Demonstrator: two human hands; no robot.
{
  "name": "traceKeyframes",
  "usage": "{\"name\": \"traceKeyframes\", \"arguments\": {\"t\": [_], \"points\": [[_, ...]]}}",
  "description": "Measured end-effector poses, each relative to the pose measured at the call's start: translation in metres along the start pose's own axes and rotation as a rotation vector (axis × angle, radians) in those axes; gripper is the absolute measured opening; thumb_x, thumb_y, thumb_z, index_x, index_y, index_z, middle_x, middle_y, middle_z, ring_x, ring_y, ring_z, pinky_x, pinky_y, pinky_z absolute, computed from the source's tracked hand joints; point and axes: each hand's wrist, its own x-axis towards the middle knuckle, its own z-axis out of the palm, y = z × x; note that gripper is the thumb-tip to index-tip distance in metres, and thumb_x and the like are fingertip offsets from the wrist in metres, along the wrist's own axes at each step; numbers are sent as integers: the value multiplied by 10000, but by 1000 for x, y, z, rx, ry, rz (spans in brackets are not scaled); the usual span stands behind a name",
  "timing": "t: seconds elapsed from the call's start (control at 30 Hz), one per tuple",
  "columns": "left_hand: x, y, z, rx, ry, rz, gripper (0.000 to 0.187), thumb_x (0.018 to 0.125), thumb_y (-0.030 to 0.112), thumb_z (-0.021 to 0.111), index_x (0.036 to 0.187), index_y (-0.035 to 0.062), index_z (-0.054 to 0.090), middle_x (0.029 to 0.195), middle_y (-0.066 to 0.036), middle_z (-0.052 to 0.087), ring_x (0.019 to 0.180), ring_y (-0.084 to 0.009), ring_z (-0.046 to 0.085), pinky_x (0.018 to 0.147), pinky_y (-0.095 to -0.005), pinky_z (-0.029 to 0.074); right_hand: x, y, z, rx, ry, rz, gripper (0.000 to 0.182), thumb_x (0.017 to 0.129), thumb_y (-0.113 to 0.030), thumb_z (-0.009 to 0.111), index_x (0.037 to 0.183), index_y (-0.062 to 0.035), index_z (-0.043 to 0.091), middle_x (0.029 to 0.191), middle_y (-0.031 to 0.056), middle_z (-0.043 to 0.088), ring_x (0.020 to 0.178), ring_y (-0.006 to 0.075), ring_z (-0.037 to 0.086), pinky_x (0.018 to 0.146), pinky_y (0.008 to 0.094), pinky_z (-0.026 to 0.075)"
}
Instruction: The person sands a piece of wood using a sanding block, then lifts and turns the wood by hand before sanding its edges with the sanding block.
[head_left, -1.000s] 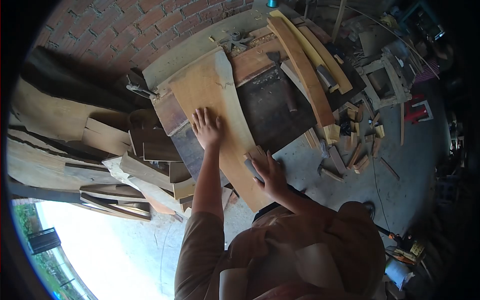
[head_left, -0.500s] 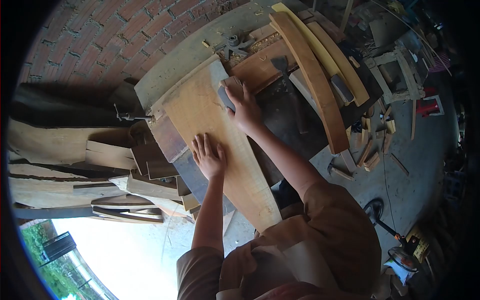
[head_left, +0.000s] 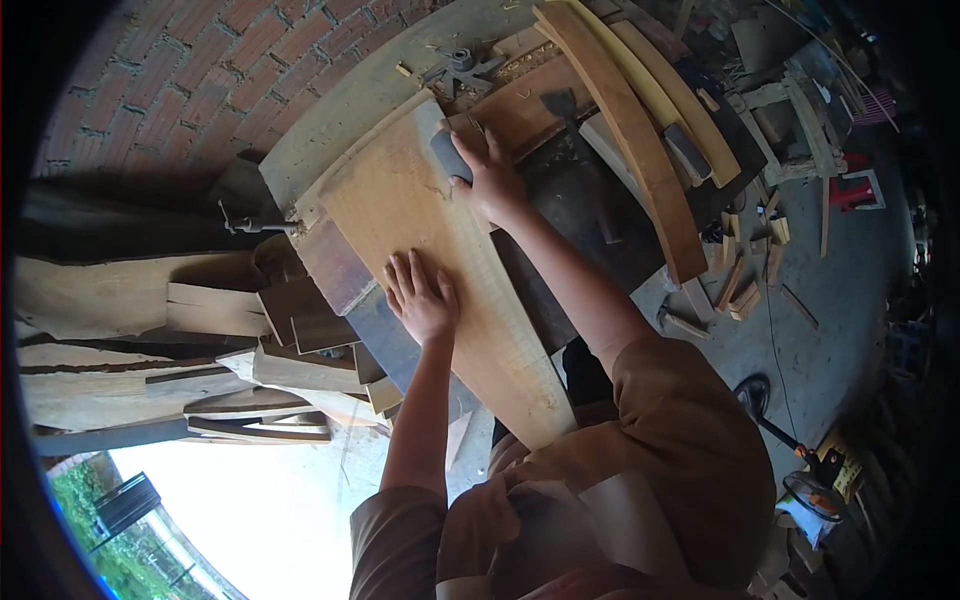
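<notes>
A long, light-brown wooden board (head_left: 500, 335) lies on the workbench, its near end reaching my body. My left hand (head_left: 426, 308) rests flat on the board's middle, fingers spread. My right hand (head_left: 492, 182) grips a sanding block (head_left: 452, 158) at the board's right edge, towards the far end. The block's dark grey face is visible; my fingers cover part of it. Right of that hand, a wide-bladed tool (head_left: 560, 104) with a long handle lies on the dark bench top (head_left: 545, 260).
Curved wooden pieces (head_left: 640, 150) lie on the bench's right side with a second grey block (head_left: 686, 155). A metal star-shaped handle (head_left: 460, 66) sits at the back, a clamp (head_left: 258, 226) at the left. Planks (head_left: 95, 290) are stacked left; offcuts (head_left: 745, 298) litter the floor.
The sanding block has turned in my right hand, so more of its grey face shows and less of its brown top. My left hand stays on the board. The whole view has shifted slightly.
</notes>
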Motion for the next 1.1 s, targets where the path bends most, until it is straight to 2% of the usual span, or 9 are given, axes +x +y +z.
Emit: {"name": "traceKeyframes", "arguments": {"t": [0.2, 0.43, 0.57, 0.67, 0.8, 0.87, 0.93, 1.0, 1.1], "points": [[0, 0, 3, 15, 11, 31, 564, 851, 401, 414, 1343, 137, 335, 1410, -157, 250, 1313, -330, 193, 1027, -491, 175, -115, -10, -23, -92, -86, 45, 689, 740, -231, 637, 1344, -296, 313, 1394, 234, 185, 1190, 404, 358, 925, 414, 399], [0, -3, 8, 29, 9, 57, 582, 858, 414, 386, 1347, 108, 311, 1417, -157, 227, 1324, -324, 161, 1025, -496, 178, -309, -36, -73, -148, -217, 139, 709, 689, -189, 694, 1311, -308, 375, 1389, 211, 207, 1130, 361, 418, 919, 395, 410], [0, -2, 8, 44, -10, 43, 581, 878, 426, 361, 1356, 104, 291, 1426, -148, 208, 1329, -315, 147, 1035, -475, 170, -344, -38, -78, -204, -162, 94, 699, 658, -186, 716, 1279, -303, 419, 1378, 218, 226, 1122, 355, 436, 874, 391, 449], [0, -1, 4, 65, -16, 48, 576, 880, 426, 356, 1354, 104, 299, 1425, -149, 213, 1328, -315, 150, 1037, -468, 170, -321, -38, -72, -264, -128, 71, 681, 657, -195, 714, 1268, -298, 432, 1368, 229, 238, 1115, 355, 451, 847, 381, 471], [0, -2, 6, 99, 11, 64, 568, 880, 423, 356, 1351, 109, 306, 1422, -152, 220, 1324, -314, 167, 1032, -467, 189, -242, -32, -53, -246, -95, -7, 664, 693, -222, 685, 1289, -309, 407, 1380, 214, 229, 1110, 361, 453, 851, 393, 467], [1, -1, 5, 109, 22, 60, 561, 879, 422, 357, 1346, 115, 317, 1415, -149, 239, 1320, -307, 183, 1030, -462, 200, -189, -27, -36, -201, -45, 31, 666, 712, -243, 668, 1308, -314, 378, 1389, 216, 218, 1103, 369, 459, 842, 406, 469], [0, -1, 6, 118, 32, 61, 558, 878, 425, 359, 1341, 116, 326, 1413, -146, 244, 1318, -302, 190, 1029, -459, 206, -127, -24, -21, -129, -84, 202, 635, 733, -258, 652, 1305, -317, 383, 1399, 208, 203, 1167, 370, 407, 866, 390, 452], [0, 0, 5, 125, 34, 59, 556, 876, 426, 361, 1338, 119, 333, 1412, -142, 248, 1317, -294, 195, 1028, -459, 212, -73, -34, -19, -83, -36, 254, 651, 728, -254, 651, 1310, -331, 368, 1403, 210, 197, 1177, 371, 398, 861, 397, 455], [1, -1, 4, 103, 40, 56, 557, 867, 414, 376, 1336, 116, 333, 1410, -145, 249, 1318, -296, 194, 1026, -465, 214, -36, -39, -8, -144, -4, 191, 666, 718, -240, 657, 1313, -316, 367, 1402, 203, 201, 1156, 370, 413, 859, 394, 456]]}}
